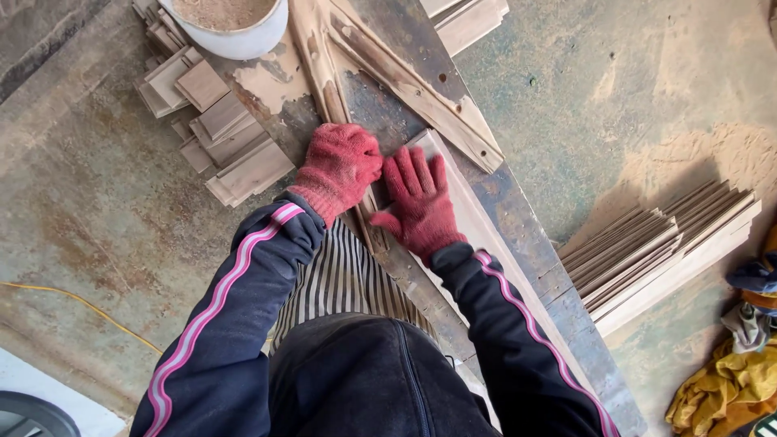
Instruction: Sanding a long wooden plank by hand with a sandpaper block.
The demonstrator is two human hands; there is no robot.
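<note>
A: Left hand [338, 166], what's it doing?

B: Red knit glove, fingers curling into a loose fist, knuckles up. It's pressing down on the worn workbench [518, 235], right against the long wooden guide strip [328, 89]. Can't tell whether anything is inside the fist.

A: Right hand [418, 202]?

B: Also gloved in red, lying flat and open, fingers spreading slightly and pointing up-frame. The palm is resting on the pale board [473, 218], near its far end. It's pressing, not gripping.

A: Board orientation?

B: Lying flat on the bench. Its long axis is running diagonally, from the upper-middle of the frame down toward the lower right, parallel to the bench's length. The far corner is sitting just beside the angled wooden batten [421, 93]. The near end is passing under the right sleeve.

A: Surroundings, quick.

B: White bucket [235, 32] of sawdust at top, touching the bench end. Short wood offcuts [227, 142] are piling on the floor to the left. A stack of long boards [664, 251] is lying on the floor to the right, well apart from the hands. Yellow cloth [720, 392] at bottom right.
</note>
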